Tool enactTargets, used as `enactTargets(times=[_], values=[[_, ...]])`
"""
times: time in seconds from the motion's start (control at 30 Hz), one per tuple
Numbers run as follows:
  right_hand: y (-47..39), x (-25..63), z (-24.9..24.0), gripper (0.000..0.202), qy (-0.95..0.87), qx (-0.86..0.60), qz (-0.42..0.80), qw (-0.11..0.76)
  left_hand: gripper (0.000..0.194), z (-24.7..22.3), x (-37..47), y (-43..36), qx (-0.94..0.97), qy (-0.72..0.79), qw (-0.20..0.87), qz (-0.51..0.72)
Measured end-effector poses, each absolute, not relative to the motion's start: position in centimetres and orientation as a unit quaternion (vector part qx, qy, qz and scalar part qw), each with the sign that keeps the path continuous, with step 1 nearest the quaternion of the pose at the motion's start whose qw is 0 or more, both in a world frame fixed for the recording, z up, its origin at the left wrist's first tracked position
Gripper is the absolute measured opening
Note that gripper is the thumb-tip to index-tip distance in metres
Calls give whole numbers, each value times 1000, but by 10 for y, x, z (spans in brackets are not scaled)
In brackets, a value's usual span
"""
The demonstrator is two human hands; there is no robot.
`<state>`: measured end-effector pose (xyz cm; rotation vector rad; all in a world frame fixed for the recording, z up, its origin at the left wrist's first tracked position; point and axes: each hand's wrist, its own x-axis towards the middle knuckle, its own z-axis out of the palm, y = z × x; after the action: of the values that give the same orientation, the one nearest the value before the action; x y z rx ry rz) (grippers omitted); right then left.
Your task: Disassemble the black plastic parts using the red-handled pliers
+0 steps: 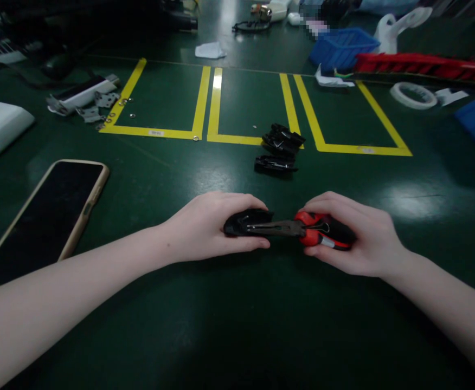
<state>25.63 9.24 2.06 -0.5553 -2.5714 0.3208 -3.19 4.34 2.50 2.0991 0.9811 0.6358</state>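
Observation:
My left hand [217, 225] is closed around a black plastic part [241, 223], with thumb and fingers on either side of it. In my right hand [355, 233] is a pair of long-nose pliers [313, 230] with red and black handles. The dark jaws of the pliers point left and reach onto the black part; whether they grip it I cannot tell. Beyond my hands lie several similar black plastic pieces [282, 140], close together at the lower edge of the middle yellow frame.
Left of my left arm lies a phone [46, 216]. Yellow tape frames [152, 131] mark the green table. Metal brackets [91, 114] and small rings sit at the left frame. A tape roll [413, 96], a blue bin [343, 49] and a red strip [424, 66] are at the right.

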Motion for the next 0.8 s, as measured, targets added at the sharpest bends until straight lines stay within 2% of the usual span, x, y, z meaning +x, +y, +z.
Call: enactTargets(times=[0.13, 0.27, 0.53, 0.8], values=[[92, 255, 21, 35, -939, -218, 145, 224, 34, 27, -32, 43, 811, 387, 372, 234], [93, 256, 17, 40, -937, -219, 146, 228, 36, 26, -32, 44, 836, 383, 338, 201], [96, 256, 13, 50, -946, -236, 87, 205, 39, 24, -32, 43, 844, 401, 302, 187], [96, 250, 13, 41, -945, -237, 26, 225, 43, 25, -33, 40, 845, 425, 252, 202]])
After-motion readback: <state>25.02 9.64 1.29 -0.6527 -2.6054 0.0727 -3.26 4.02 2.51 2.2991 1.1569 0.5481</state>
